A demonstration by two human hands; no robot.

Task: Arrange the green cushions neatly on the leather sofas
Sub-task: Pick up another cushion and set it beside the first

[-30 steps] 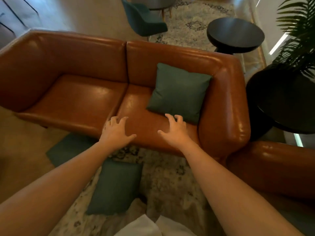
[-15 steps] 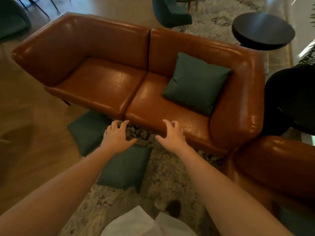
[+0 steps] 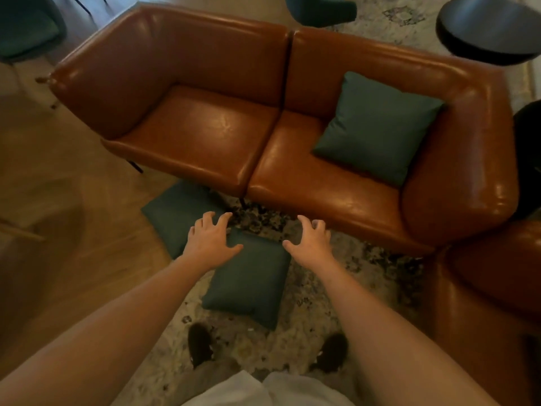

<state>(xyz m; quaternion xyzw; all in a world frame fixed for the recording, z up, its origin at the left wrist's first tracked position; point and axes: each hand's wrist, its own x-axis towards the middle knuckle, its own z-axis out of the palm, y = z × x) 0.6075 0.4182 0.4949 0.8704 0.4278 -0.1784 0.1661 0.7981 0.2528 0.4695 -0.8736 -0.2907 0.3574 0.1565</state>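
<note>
A brown leather two-seat sofa [image 3: 205,133] faces me. One green cushion [image 3: 377,127] leans in its right corner against the backrest and armrest. Two more green cushions lie on the floor in front of it: a near cushion [image 3: 251,285] on the rug and a far cushion [image 3: 172,212] half under the sofa's front edge. My left hand [image 3: 209,241] hovers open over the near cushion's upper left corner. My right hand [image 3: 311,241] is open beside that cushion's upper right corner. Both hands hold nothing.
A second leather sofa [image 3: 491,291] fills the lower right. A patterned rug [image 3: 322,312] lies under my feet [image 3: 200,344], wooden floor [image 3: 58,230] to the left. A round black table [image 3: 489,27] and a teal chair [image 3: 320,8] stand behind the sofa.
My view has tilted down and back, so the sofa sits higher in frame. Both open hands have drawn away from the sofa seat and now hang over the near floor cushion.
</note>
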